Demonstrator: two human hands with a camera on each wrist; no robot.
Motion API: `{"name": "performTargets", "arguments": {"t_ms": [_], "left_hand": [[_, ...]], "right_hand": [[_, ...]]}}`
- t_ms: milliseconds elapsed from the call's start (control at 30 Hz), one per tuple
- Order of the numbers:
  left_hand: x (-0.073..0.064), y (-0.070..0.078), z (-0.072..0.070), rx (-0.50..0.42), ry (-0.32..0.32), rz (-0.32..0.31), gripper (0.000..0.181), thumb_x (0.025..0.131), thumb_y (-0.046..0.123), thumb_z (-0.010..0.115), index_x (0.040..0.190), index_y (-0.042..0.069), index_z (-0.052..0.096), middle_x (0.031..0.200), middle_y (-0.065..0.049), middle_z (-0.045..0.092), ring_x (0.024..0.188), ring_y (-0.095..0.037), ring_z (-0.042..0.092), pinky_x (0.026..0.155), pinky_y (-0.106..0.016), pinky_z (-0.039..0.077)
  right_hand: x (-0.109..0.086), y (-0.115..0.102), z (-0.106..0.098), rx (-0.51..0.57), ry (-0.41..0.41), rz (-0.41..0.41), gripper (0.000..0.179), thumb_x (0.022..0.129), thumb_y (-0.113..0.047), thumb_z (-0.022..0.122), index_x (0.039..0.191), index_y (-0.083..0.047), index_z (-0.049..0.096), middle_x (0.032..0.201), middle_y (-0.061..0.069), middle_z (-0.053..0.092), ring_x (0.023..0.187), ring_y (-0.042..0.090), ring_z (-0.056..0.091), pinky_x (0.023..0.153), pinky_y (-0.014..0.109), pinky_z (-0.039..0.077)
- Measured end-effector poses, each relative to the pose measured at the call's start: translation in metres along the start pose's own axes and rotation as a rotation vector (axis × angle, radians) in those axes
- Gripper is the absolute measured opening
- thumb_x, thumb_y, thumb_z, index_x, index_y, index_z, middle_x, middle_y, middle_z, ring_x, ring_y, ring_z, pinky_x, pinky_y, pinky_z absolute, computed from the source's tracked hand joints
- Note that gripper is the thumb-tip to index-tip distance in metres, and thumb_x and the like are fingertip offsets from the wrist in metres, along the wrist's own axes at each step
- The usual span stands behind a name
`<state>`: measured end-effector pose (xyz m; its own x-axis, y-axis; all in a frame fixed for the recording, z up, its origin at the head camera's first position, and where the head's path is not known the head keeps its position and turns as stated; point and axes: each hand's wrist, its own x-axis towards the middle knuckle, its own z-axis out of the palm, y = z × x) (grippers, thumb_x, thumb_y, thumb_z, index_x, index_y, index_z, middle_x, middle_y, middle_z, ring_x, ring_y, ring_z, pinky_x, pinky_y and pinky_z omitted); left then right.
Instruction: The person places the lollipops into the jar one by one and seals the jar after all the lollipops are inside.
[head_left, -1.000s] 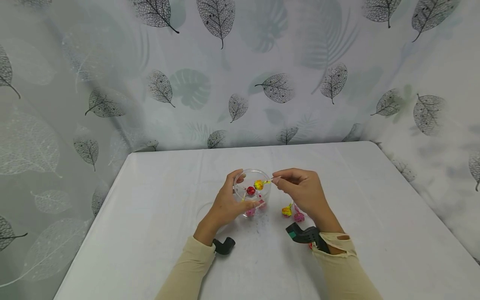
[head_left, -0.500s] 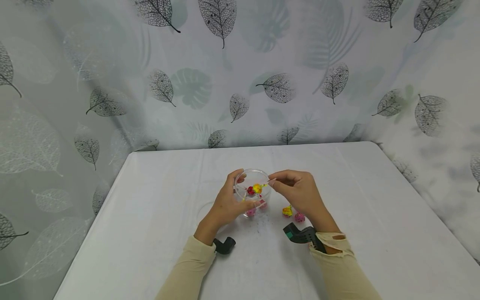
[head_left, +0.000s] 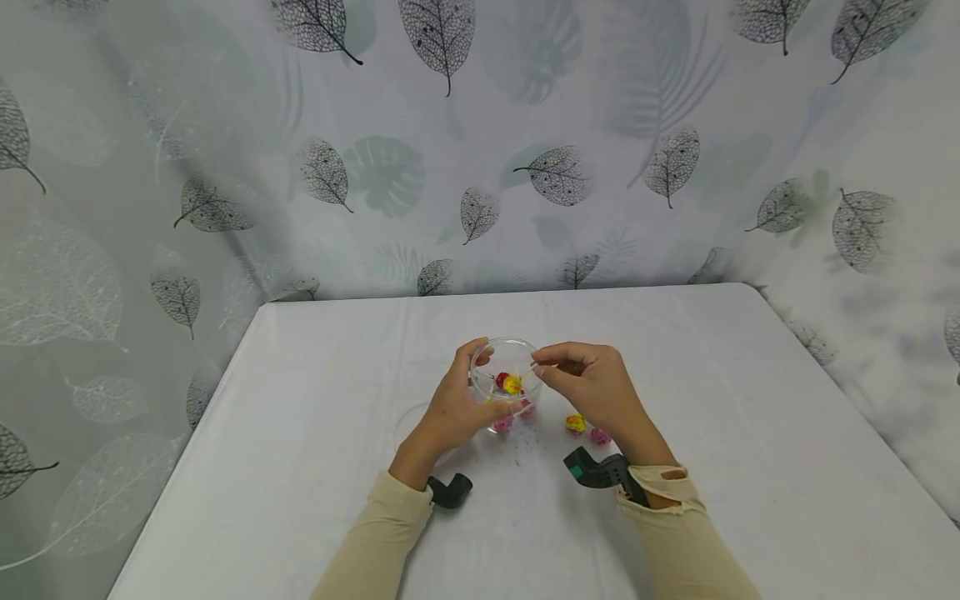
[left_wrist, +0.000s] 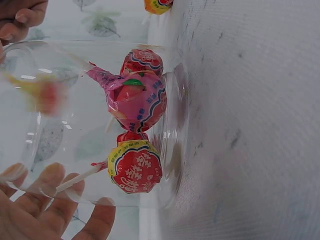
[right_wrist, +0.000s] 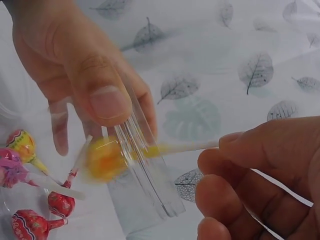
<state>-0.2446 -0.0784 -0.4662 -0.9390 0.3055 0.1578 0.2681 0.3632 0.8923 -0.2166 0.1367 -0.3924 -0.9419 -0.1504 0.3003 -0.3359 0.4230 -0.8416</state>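
Observation:
My left hand [head_left: 457, 412] grips a clear plastic jar [left_wrist: 177, 150] around its side, thumb near the rim. The jar stands on the white table, its mouth tilted toward the right hand in the right wrist view. My right hand [head_left: 588, 383] pinches the white stick of a yellow lollipop [right_wrist: 102, 160] between thumb and forefinger. That lollipop's head is inside the mouth, blurred. Several wrapped lollipops lie at the jar's bottom, among them a pink one [left_wrist: 136, 102], a red-and-yellow one [left_wrist: 135, 167] and a red one [left_wrist: 143, 61].
On the table right of the jar lie a yellow lollipop [head_left: 575, 423] and a pink lollipop [head_left: 600, 436], below the right hand. A clear round lid-like piece [head_left: 402, 419] shows left of the left hand. Leaf-patterned cloth [head_left: 480, 150] hangs behind the table.
My right hand has moved slightly left and down, and the yellow lollipop's head has gone deeper into the jar, now beside the red one. My left hand and the jar have stayed put.

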Motion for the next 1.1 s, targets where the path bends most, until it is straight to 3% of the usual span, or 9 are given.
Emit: {"name": "performTargets", "arguments": {"t_ms": [300,467,700,800,900,967,1100], "left_hand": [[0.0,0.003,0.0,0.014,0.006,0.015,0.099,0.068,0.058,0.081,0.146,0.037,0.024,0.145,0.0,0.044,0.131,-0.023,0.044,0.104,-0.05,0.039],[0.0,0.002,0.0,0.012,0.007,0.031,0.099,0.069,0.058,0.081,0.148,0.032,0.025,0.145,0.004,0.044,0.132,-0.021,0.042,0.105,-0.048,0.038],[0.001,0.002,-0.002,0.006,-0.003,0.049,0.098,0.073,0.051,0.081,0.149,0.027,0.024,0.147,0.002,0.043,0.133,-0.021,0.041,0.105,-0.049,0.037],[0.001,0.002,-0.002,0.006,-0.005,0.047,0.097,0.074,0.05,0.081,0.149,0.027,0.024,0.147,0.0,0.042,0.134,-0.022,0.04,0.105,-0.049,0.037],[0.001,0.001,-0.002,0.004,0.0,0.041,0.096,0.073,0.049,0.081,0.148,0.03,0.025,0.147,-0.003,0.043,0.133,-0.024,0.041,0.105,-0.049,0.037],[0.001,0.001,-0.001,-0.005,0.003,0.037,0.094,0.073,0.048,0.082,0.147,0.033,0.025,0.146,-0.003,0.043,0.133,-0.026,0.041,0.104,-0.05,0.038],[0.0,0.002,0.0,-0.012,0.002,0.018,0.097,0.071,0.05,0.082,0.148,0.033,0.026,0.146,-0.001,0.044,0.132,-0.022,0.041,0.106,-0.05,0.037]], "right_hand": [[-0.007,0.013,-0.022,-0.051,0.062,0.015,0.018,0.091,-0.019,0.069,0.109,-0.018,0.073,0.098,0.001,0.073,0.072,0.019,0.062,0.051,0.028,0.048],[-0.01,0.025,-0.035,-0.179,0.071,0.057,0.019,0.09,-0.018,0.069,0.109,-0.016,0.072,0.099,0.003,0.072,0.072,0.019,0.063,0.048,0.028,0.049],[-0.012,0.052,-0.042,-0.344,-0.063,0.277,0.03,0.09,-0.021,0.068,0.119,-0.009,0.068,0.114,0.013,0.067,0.079,0.022,0.064,0.06,0.031,0.053],[-0.009,0.067,-0.044,-0.431,-0.132,0.307,0.034,0.091,-0.019,0.065,0.123,-0.008,0.066,0.124,0.016,0.063,0.098,0.031,0.063,0.074,0.041,0.055],[-0.006,0.077,-0.045,-0.479,-0.186,0.308,0.035,0.089,-0.015,0.06,0.123,-0.008,0.067,0.124,0.015,0.064,0.113,0.037,0.056,0.087,0.051,0.051],[-0.004,0.081,-0.044,-0.489,-0.215,0.303,0.035,0.087,-0.012,0.059,0.121,-0.008,0.068,0.118,0.013,0.066,0.111,0.036,0.056,0.089,0.054,0.048],[-0.002,0.085,-0.043,-0.479,-0.241,0.323,0.03,0.086,-0.011,0.06,0.114,-0.008,0.071,0.1,0.006,0.069,0.095,0.027,0.059,0.083,0.046,0.05]]}}
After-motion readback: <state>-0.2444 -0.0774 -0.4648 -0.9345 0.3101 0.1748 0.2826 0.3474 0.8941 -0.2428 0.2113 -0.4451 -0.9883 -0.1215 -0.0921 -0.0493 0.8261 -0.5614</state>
